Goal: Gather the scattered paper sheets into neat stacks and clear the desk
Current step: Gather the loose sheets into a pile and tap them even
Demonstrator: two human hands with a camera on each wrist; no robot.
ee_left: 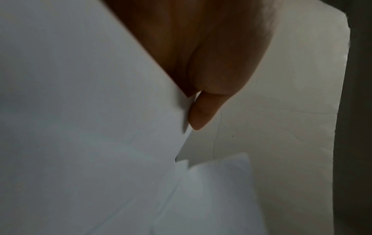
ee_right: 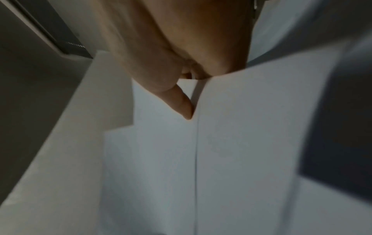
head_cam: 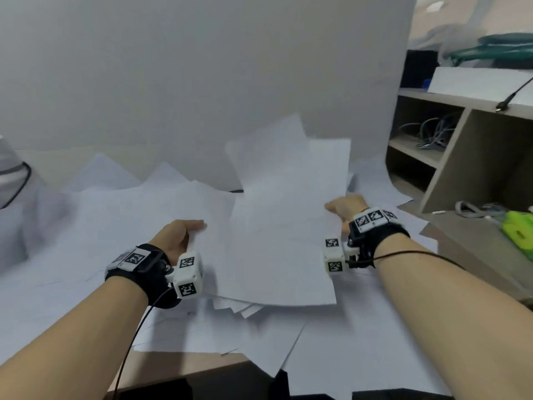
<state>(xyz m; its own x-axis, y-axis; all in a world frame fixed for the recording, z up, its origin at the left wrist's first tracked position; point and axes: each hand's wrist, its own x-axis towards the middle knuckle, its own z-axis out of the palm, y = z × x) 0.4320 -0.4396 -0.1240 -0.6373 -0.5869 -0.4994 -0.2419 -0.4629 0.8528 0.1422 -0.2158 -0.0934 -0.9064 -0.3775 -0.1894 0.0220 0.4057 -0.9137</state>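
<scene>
A bundle of white paper sheets (head_cam: pixel 282 226) is held up on edge between both hands, its lower edge fanned out unevenly over the desk. My left hand (head_cam: pixel 184 230) grips the bundle's left edge and my right hand (head_cam: pixel 344 209) grips its right edge. Many loose sheets (head_cam: pixel 115 226) lie overlapping across the desk under and around the bundle. In the left wrist view a fingertip (ee_left: pixel 201 114) lies against the back of the paper (ee_left: pixel 80 111). The right wrist view shows the right hand (ee_right: pixel 171 47) with one finger (ee_right: pixel 181 103) tucked behind a sheet (ee_right: pixel 251 127).
A white partition (head_cam: pixel 202 67) stands behind the desk. A beige shelf unit (head_cam: pixel 450 157) with cables is at the right, with a bright green object (head_cam: pixel 519 229) beside it. A grey object with a black cable (head_cam: pixel 11 174) sits far left. The desk's front edge (head_cam: pixel 178 368) shows bare wood.
</scene>
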